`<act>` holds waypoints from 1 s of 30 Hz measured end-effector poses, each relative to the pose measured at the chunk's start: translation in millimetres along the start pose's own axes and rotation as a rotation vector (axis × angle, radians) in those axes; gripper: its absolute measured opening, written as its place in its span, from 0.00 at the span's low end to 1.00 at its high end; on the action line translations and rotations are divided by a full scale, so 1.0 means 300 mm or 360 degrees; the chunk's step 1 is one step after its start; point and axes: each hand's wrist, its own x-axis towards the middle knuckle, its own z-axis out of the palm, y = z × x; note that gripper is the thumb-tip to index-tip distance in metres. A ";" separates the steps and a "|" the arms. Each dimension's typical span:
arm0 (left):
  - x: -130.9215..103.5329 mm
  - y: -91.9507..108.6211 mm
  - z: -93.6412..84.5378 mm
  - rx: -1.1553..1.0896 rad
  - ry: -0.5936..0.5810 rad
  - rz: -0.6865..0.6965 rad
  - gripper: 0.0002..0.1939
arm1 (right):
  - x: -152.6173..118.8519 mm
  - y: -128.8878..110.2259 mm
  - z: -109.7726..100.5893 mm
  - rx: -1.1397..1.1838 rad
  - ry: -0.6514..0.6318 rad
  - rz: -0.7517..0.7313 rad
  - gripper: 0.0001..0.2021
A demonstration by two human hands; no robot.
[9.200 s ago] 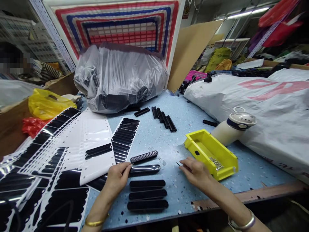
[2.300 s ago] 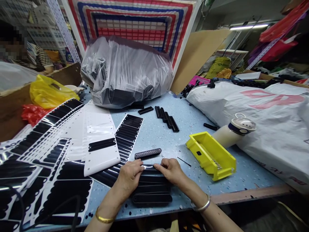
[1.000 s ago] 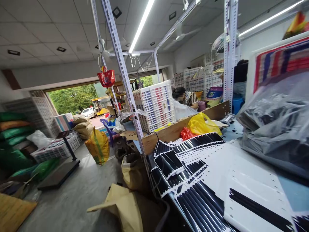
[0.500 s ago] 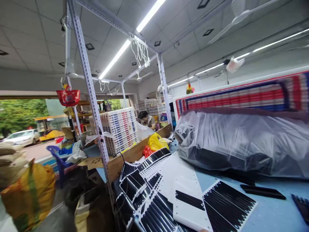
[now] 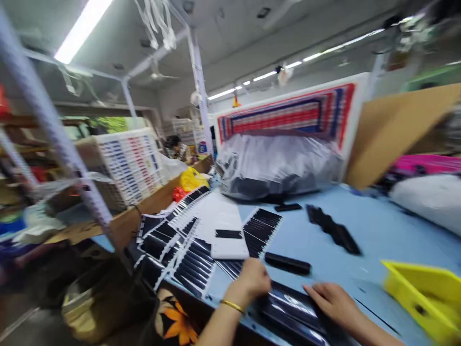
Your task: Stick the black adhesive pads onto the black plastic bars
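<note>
My left hand [image 5: 255, 278], with a gold bangle at the wrist, is closed at the upper left end of a glossy black sheet [image 5: 293, 307] by the table's near edge. My right hand [image 5: 333, 300] is closed at that sheet's right side, its outstretched digit pointing left; the undersides of both hands are hidden. Just beyond them lies a black ridged bar [image 5: 287, 263]. Beyond my left hand sits a white board [image 5: 228, 247] with a black strip [image 5: 229, 234] on it. A white-edged sheet of black strips [image 5: 262, 228] lies beside the board, and more black sheets [image 5: 194, 262] overlap at left.
The blue tabletop [image 5: 363, 274] carries a yellow bin [image 5: 425, 293] at right and a wavy black piece [image 5: 333, 228]. A plastic-wrapped bundle [image 5: 281, 166] stands at the back. A metal post [image 5: 54, 120] and wooden board [image 5: 151, 211] border the left. Another person [image 5: 176, 146] sits beyond.
The view has swung right and down. Both my hands and the glossy black sheet between them have come into view, along with the yellow bin; earlier only a fingertip showed at the bottom edge.
</note>
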 end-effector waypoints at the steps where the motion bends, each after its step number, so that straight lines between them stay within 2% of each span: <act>1: 0.010 -0.017 0.014 -0.0001 -0.0020 0.0011 0.06 | -0.026 0.024 -0.015 0.0006 -0.0120 0.0046 0.31; 4: 0.025 -0.084 0.038 -0.0054 0.0061 0.0031 0.13 | -0.066 0.068 -0.041 -0.0052 -0.0156 0.0215 0.29; 7: 0.022 -0.124 0.048 -0.0153 0.0162 0.0032 0.15 | -0.070 0.069 -0.038 -0.0117 -0.0135 0.0281 0.27; 10: 0.015 -0.126 0.072 -0.0254 0.0208 0.0039 0.15 | -0.046 0.035 -0.009 -0.0161 -0.0152 0.0272 0.24; 14: 0.005 -0.117 0.107 -0.0361 0.0177 0.0107 0.14 | 0.002 -0.018 0.059 -0.0199 -0.0297 0.0240 0.18; 17: -0.007 -0.116 0.116 -0.0405 0.0149 0.0156 0.14 | 0.017 -0.036 0.104 -0.0255 -0.0383 0.0247 0.22; 20: -0.021 -0.113 0.108 -0.0424 0.0160 0.0166 0.14 | 0.014 -0.042 0.118 -0.0303 -0.0379 0.0219 0.24; 23: -0.029 -0.132 0.069 -0.0432 0.0204 0.0169 0.15 | 0.012 -0.032 0.096 -0.0308 -0.0371 0.0167 0.23; 25: -0.028 -0.172 0.014 -0.0311 0.0302 0.0261 0.18 | 0.014 -0.016 0.067 -0.0274 -0.0324 0.0146 0.22; 28: -0.009 -0.265 -0.100 0.0258 0.0434 0.0425 0.30 | 0.013 0.001 0.023 -0.0209 -0.0191 0.0098 0.21; 30: 0.015 -0.326 -0.171 0.0650 0.0351 0.0368 0.29 | 0.011 -0.010 0.011 -0.0174 -0.0128 -0.0021 0.20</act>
